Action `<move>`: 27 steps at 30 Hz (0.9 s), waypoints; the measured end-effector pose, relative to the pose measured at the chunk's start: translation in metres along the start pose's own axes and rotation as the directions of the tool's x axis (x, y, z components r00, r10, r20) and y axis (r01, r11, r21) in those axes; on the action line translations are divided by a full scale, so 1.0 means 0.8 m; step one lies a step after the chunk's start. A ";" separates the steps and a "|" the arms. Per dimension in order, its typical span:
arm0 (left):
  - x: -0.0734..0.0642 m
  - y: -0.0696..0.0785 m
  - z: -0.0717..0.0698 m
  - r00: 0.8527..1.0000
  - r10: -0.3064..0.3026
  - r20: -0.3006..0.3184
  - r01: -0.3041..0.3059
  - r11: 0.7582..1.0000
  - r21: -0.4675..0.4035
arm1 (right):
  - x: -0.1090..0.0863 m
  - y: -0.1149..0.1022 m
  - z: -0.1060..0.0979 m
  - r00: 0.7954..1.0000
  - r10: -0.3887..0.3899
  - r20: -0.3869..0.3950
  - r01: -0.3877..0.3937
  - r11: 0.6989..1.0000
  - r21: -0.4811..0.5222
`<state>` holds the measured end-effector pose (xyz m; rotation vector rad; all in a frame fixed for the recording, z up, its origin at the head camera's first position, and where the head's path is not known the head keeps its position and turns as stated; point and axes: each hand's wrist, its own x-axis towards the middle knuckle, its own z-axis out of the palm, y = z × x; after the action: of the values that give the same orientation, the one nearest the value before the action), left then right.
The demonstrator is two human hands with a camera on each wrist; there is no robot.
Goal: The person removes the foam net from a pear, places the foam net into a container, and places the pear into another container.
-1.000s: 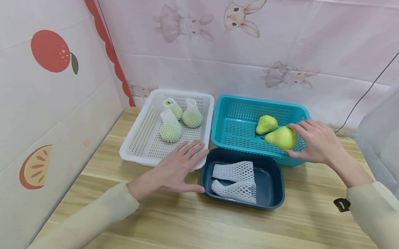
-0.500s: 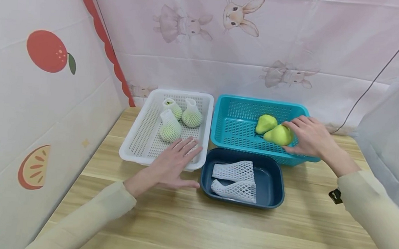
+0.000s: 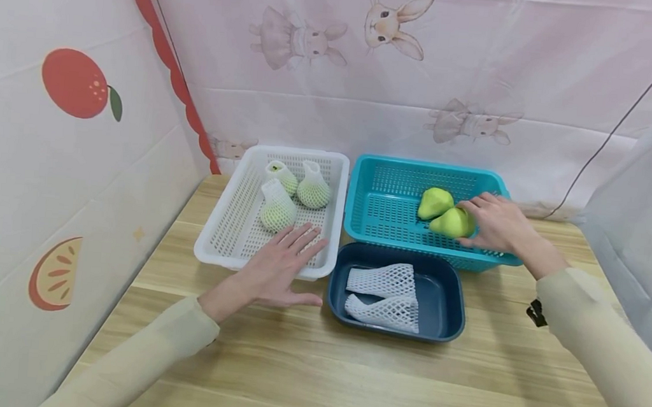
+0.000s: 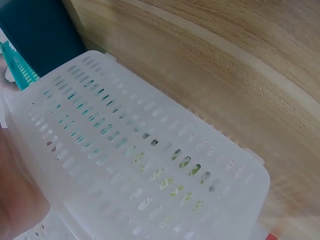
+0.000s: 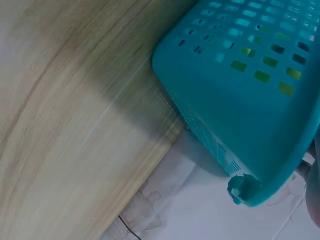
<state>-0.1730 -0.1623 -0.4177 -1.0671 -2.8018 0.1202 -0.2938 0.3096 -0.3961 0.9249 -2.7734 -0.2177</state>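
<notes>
My right hand [image 3: 497,224] reaches over the right end of the teal basket [image 3: 378,234], fingers and thumb round the wide end of a yellow-green pear [image 3: 452,223]. Another pear [image 3: 434,203] lies in the basket just behind it. My left hand [image 3: 279,269], fingers spread, lies over the front rim of the white basket [image 3: 211,253]. Inside that basket sit several pears in white foam nets, the nearest netted pear [image 3: 278,212] just beyond my left fingertips. In the right wrist view the basket's wall [image 5: 220,110] hides most of my right hand.
A dark blue tray [image 3: 446,321] stands in front of the teal basket, holding two white foam nets [image 3: 383,311]. All stand on a wooden table [image 3: 346,384]. Printed cloth walls [image 3: 332,121] close in the back and both sides.
My right hand has moved slightly left and lowered the pear into the teal basket, next to the other pear. My left hand has drawn a little left, away from the blue tray.
</notes>
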 end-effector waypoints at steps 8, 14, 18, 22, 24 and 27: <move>0.000 0.002 0.000 1.000 0.005 -0.012 -0.005 1.000 0.001 | 0.007 -0.001 0.012 0.996 0.000 0.087 0.002 1.000 -0.022; 0.000 0.003 0.002 1.000 0.012 -0.017 -0.012 1.000 0.001 | 0.010 -0.002 0.018 0.988 0.013 0.154 -0.005 0.998 -0.055; 0.000 0.004 0.002 1.000 0.011 -0.015 -0.012 1.000 -0.007 | 0.009 -0.001 0.021 0.985 0.011 0.171 0.000 0.998 -0.062; 0.000 0.004 0.001 1.000 0.006 -0.006 -0.006 1.000 -0.017 | 0.007 0.000 0.022 0.987 0.003 0.162 0.006 0.999 -0.052; 0.000 0.004 0.001 1.000 0.002 -0.001 -0.002 1.000 -0.020 | 0.006 0.000 0.021 0.987 -0.003 0.159 0.011 0.999 -0.048; 0.000 0.003 -0.002 1.000 -0.005 0.001 0.005 1.000 -0.019 | 0.004 0.000 0.019 0.988 -0.009 0.156 0.016 0.999 -0.042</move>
<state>-0.1709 -0.1606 -0.4168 -1.0643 -2.8122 0.0943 -0.3005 0.3089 -0.4105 0.9531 -2.8924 -0.3660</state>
